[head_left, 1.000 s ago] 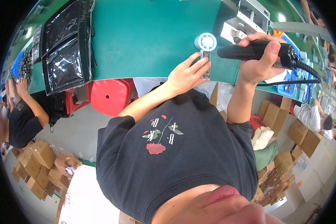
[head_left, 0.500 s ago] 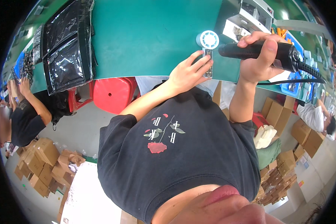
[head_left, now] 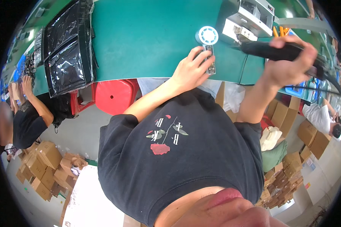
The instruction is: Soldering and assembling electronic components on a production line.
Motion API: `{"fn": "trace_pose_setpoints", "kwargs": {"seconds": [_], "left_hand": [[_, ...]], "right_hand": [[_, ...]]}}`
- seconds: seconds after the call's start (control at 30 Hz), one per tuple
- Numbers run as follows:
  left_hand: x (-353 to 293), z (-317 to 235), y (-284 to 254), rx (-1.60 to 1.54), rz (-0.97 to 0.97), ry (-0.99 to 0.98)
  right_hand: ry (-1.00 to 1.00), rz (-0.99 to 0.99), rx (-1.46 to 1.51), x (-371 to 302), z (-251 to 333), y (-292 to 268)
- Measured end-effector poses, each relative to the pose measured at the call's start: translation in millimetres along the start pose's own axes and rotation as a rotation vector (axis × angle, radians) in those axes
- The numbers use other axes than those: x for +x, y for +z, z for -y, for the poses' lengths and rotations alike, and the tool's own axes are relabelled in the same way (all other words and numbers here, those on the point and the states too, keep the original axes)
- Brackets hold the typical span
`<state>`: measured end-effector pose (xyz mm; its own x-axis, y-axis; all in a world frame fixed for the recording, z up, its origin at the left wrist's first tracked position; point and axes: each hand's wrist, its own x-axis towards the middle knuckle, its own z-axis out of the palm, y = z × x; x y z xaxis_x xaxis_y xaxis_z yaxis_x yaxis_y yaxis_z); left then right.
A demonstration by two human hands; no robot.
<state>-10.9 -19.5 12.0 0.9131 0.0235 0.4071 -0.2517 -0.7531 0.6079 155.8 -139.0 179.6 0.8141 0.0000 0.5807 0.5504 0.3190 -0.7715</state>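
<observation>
A small handheld fan (head_left: 208, 35), with a round white and pale blue head, lies on the green bench near its front edge. My left hand (head_left: 191, 71) grips its narrow handle, fingers bent across the top, and its inner parts show between them. To the right, my right hand (head_left: 286, 72) is wrapped round a black electric screwdriver (head_left: 267, 50), its cord trailing off to the right. The screwdriver points left and is apart from the fan; motion smears it and the hand.
A grey and white machine (head_left: 250, 20) stands behind the screwdriver. Black plastic-wrapped packages (head_left: 66, 64) lie on the bench at left. A red stool (head_left: 115, 94) is under the bench edge. Orange-handled tools (head_left: 281, 31) sit at right. A co-worker (head_left: 30, 117) works at far left.
My right hand has drawn the screwdriver to the right, away from the fan. The fan and my left hand have shifted only slightly, up and left in the picture.
</observation>
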Motion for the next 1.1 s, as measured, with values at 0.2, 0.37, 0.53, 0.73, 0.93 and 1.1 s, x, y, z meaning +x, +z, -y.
{"fn": "trace_pose_setpoints", "kwargs": {"seconds": [0.2, 0.37, 0.53, 0.73, 0.93, 1.1], "left_hand": [[21, -4, 13, 0.039, -0.141, -0.097], [19, 1, 12, 0.004, -0.132, -0.083], [19, 2, 15, 0.006, -0.145, -0.080], [19, 3, 14, 0.018, -0.154, -0.075], [17, 5, 15, 0.057, -0.180, -0.056], [19, 1, 13, 0.050, -0.179, -0.056]], "right_hand": [[-0.006, -0.107, -0.225, 42, -12, 4], [-0.046, -0.100, -0.144, 13, -2, 8], [0.032, -0.003, 0.022, -41, 23, 3], [0.034, 0.088, -0.014, -62, 21, 9], [0.034, 0.077, 0.030, -73, 14, 13], [0.048, 0.094, -0.005, -76, 16, 14]]}}
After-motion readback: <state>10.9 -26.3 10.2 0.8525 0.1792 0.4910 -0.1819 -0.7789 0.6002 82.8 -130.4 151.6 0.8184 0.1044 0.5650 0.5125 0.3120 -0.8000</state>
